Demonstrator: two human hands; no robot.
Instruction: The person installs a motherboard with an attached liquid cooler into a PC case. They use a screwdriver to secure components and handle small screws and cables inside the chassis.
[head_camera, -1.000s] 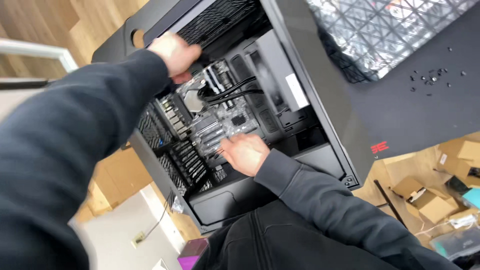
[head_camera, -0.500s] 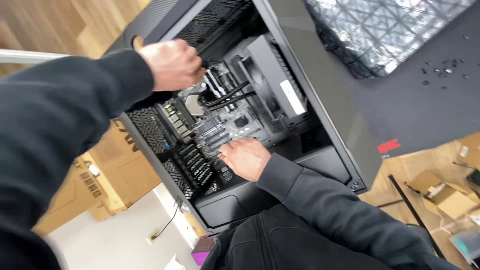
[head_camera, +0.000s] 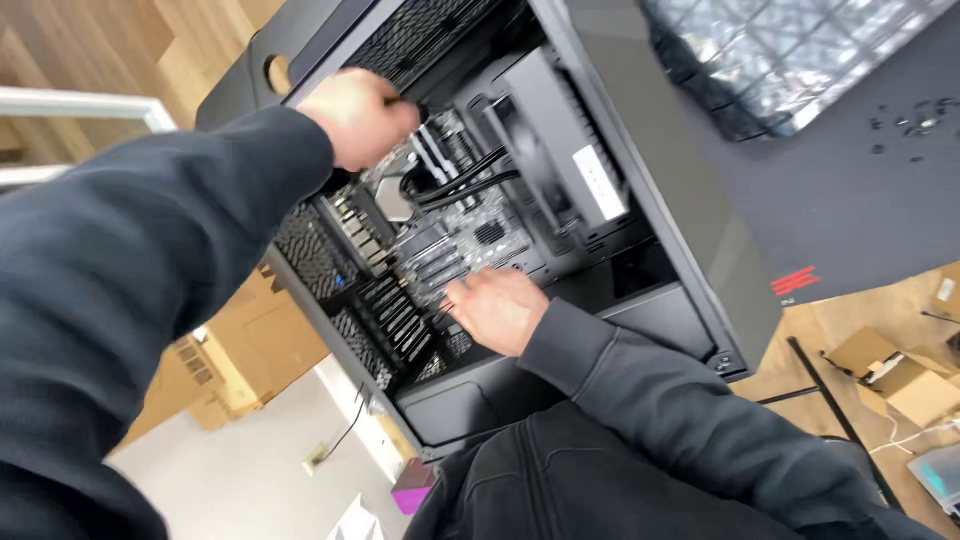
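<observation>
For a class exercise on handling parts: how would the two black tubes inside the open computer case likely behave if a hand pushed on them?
The black tubes run in a gentle curve, so they probably flex rather than snap. Both ends look attached inside the computer case, so they would likely spring back, not slide away. The left hand is close above them.

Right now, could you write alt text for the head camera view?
Two dark-sleeved hands work inside an open black computer case: the left hand is closed near the top, and the right hand rests flat on the motherboard.
</observation>
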